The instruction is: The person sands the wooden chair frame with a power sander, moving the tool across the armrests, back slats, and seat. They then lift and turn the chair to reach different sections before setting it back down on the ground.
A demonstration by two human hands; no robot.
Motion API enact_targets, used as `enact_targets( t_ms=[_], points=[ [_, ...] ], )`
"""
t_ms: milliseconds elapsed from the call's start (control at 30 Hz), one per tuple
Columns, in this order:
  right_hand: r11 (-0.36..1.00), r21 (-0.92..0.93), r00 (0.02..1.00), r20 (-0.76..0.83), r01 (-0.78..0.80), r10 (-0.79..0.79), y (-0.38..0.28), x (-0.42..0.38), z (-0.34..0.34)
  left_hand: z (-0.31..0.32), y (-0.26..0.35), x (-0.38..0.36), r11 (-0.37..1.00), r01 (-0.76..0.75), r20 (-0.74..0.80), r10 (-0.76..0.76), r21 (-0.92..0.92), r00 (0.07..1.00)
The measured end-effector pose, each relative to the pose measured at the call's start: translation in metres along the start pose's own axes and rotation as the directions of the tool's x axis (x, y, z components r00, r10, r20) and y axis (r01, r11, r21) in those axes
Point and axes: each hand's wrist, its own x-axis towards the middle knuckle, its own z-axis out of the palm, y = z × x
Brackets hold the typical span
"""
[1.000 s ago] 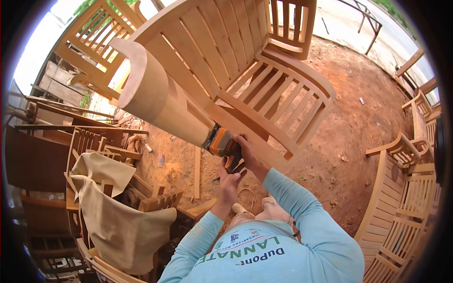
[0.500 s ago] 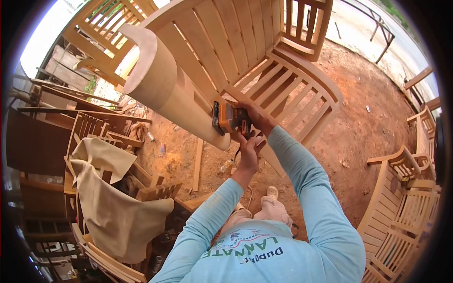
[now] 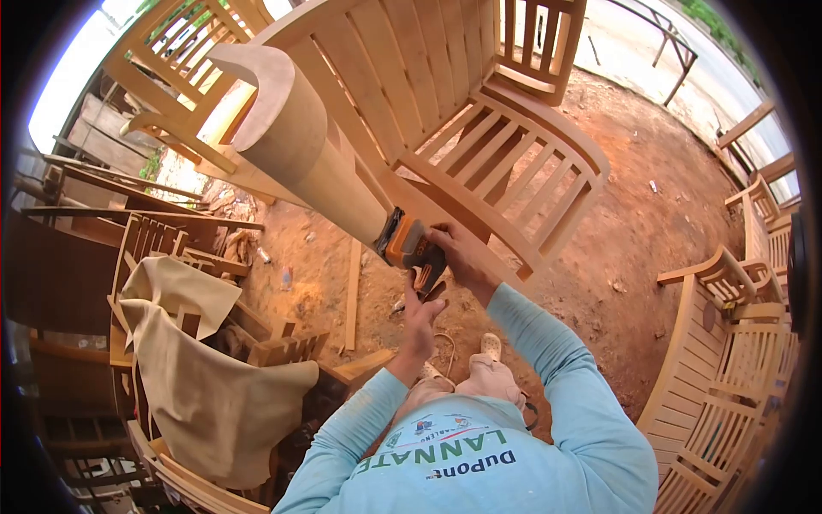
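An orange-and-black power sander (image 3: 411,245) rests with its dark pad against the lower end of a pale, smooth curved wooden piece (image 3: 330,184), part of a large slatted wooden bench (image 3: 390,64). My right hand (image 3: 467,257) is wrapped around the sander's body from the right. Below it, my left hand (image 3: 418,330) has the tool's rear end between finger and thumb; its other fingers are partly hidden. A thin cord trails down near my left wrist. The curved piece slants from upper left toward the sander.
Beige sheet material (image 3: 214,385) drapes over wooden frames at left. Slatted benches (image 3: 711,368) stand at right, and another slatted chair frame (image 3: 184,64) at upper left. A loose wooden strip (image 3: 353,295) lies on the reddish dirt ground (image 3: 591,283).
Both hands and the sander have moved down toward my body, along the curved wooden piece to its lower end. The view has shifted slightly.
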Motion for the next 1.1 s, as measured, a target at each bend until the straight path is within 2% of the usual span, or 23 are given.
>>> enact_targets(
  t_ms=[67, 200, 233, 333, 367, 400, 467, 500, 600, 733, 867, 1033, 1100],
  points=[
    [0.991, 0.135, 1.000, 0.004, -0.009, 0.009, 0.040, 0.003, 0.010, -0.015, 0.006, -0.010, 1.000, 0.014, -0.019, -0.014, -0.014, 1.000],
    [0.996, 0.093, 0.988, -0.149, -0.017, 0.031, 0.097, -0.007, 0.041, -0.046, 0.018, -0.018, 1.000, 0.009, -0.110, -0.008, 0.014, 0.994],
    [0.987, 0.146, 0.993, -0.088, -0.069, 0.082, 0.071, -0.028, 0.051, -0.058, 0.024, -0.018, 0.999, 0.022, -0.134, -0.016, 0.038, 0.991],
    [0.979, 0.171, 0.981, -0.140, -0.111, 0.136, 0.080, -0.038, 0.084, -0.104, 0.034, -0.004, 0.993, 0.058, -0.203, -0.035, 0.108, 0.978],
    [0.935, 0.338, 0.984, -0.097, -0.106, 0.147, 0.073, -0.046, 0.096, -0.119, 0.039, 0.001, 0.988, 0.075, -0.222, -0.043, 0.136, 0.974],
    [0.912, 0.399, 0.987, -0.076, -0.099, 0.140, 0.076, -0.045, 0.108, -0.130, 0.046, 0.003, 0.982, 0.094, -0.243, -0.052, 0.164, 0.969],
    [0.853, 0.514, 0.992, -0.036, -0.086, 0.122, 0.081, -0.041, 0.129, -0.148, 0.062, 0.015, 0.968, 0.085, -0.233, -0.028, 0.238, 0.972],
    [0.860, 0.499, 0.988, -0.040, -0.110, 0.150, 0.080, -0.040, 0.139, -0.162, 0.066, 0.026, 0.959, 0.088, -0.233, -0.023, 0.270, 0.972],
    [0.766, 0.642, 0.992, -0.088, -0.012, 0.090, 0.111, -0.014, 0.177, -0.192, 0.085, 0.056, 0.921, 0.107, -0.232, -0.019, 0.375, 0.973],
    [0.811, 0.584, 0.956, -0.216, -0.037, 0.199, 0.129, 0.013, 0.211, -0.215, 0.103, 0.094, 0.890, 0.107, -0.189, -0.025, 0.442, 0.982],
    [0.816, 0.577, 0.931, -0.310, 0.023, 0.193, 0.118, 0.018, 0.226, -0.228, 0.118, 0.122, 0.880, 0.122, -0.107, -0.082, 0.459, 0.991],
    [0.842, 0.539, 0.933, -0.309, 0.013, 0.183, 0.104, 0.000, 0.210, -0.230, 0.109, 0.117, 0.896, 0.123, -0.081, -0.098, 0.427, 0.992],
    [0.851, 0.525, 0.944, -0.267, -0.028, 0.195, 0.126, -0.001, 0.197, -0.233, 0.093, 0.099, 0.907, 0.164, -0.108, -0.132, 0.389, 0.985]
  ],
)
